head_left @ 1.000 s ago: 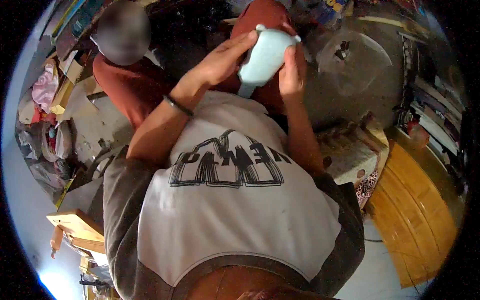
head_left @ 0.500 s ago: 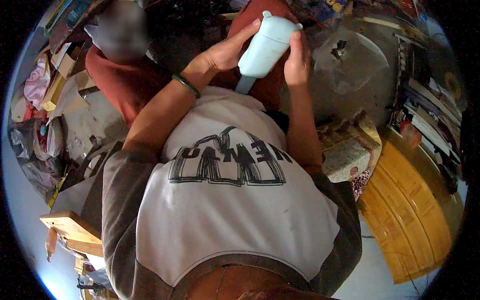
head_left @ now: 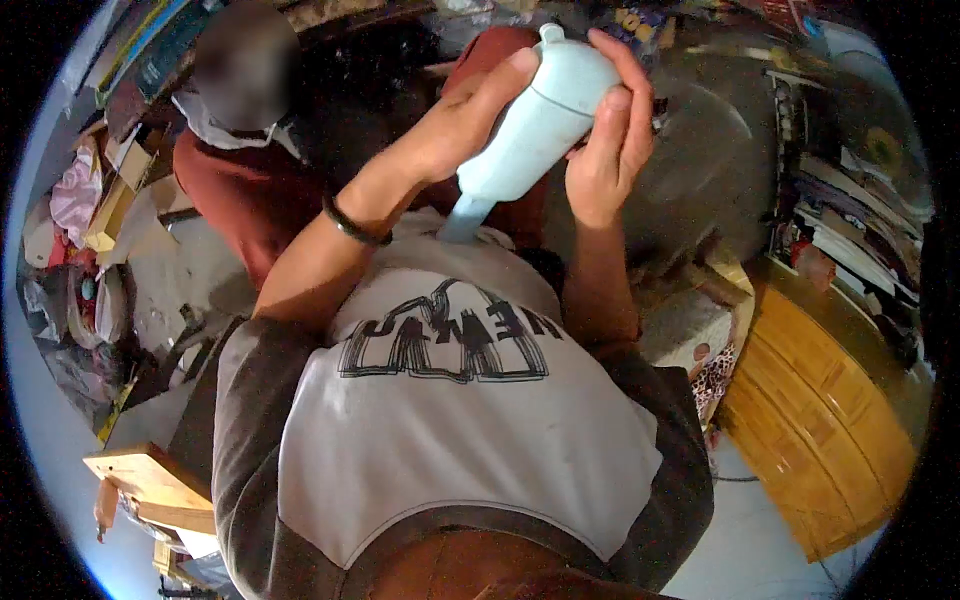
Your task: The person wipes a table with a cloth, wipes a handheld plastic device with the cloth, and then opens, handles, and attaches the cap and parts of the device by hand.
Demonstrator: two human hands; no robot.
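Observation:
A pale blue, rounded plastic container [head_left: 525,140] is held tilted above my lap. A seam runs around it near its wide upper end, where a small ear-like knob sticks out. From its narrow lower end a flat bluish strip [head_left: 466,218] reaches toward my shirt. My left hand [head_left: 455,125], below a dark bracelet, is closed on the container's left side with the thumb along it; its other fingers are partly hidden. My right hand [head_left: 615,145] grips the right side of the wide end, fingers curled over the seam.
A person's head, blurred, and white collar [head_left: 240,135] are at upper left. Boxes and bags [head_left: 120,190] clutter the left side. A yellow wooden panel [head_left: 810,430] and stacked items [head_left: 850,230] stand at right, by a patterned box [head_left: 690,330].
The container has come nearer and looks larger, shifting slightly. My right fingers have moved from the side up over the wide end.

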